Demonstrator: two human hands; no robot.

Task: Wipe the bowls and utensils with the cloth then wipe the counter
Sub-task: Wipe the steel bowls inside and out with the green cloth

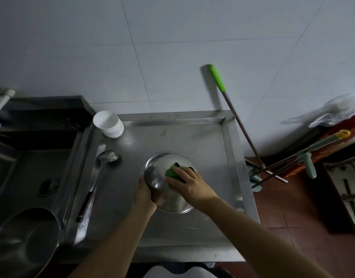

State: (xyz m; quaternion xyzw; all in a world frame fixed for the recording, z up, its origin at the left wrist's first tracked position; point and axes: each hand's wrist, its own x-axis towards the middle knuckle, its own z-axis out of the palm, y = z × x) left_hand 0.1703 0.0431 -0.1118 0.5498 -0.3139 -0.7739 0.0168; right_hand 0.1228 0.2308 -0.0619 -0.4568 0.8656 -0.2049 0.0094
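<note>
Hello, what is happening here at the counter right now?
A person is wiping a steel bowl on the metal counter. The left hand holds the bowl's rim, and the right hand presses a green cloth on it. A ladle and stacked white bowls wait nearby.

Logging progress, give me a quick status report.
Left hand grips steel bowl. Right hand presses green cloth on it. Ladle, white bowls waiting.
</note>
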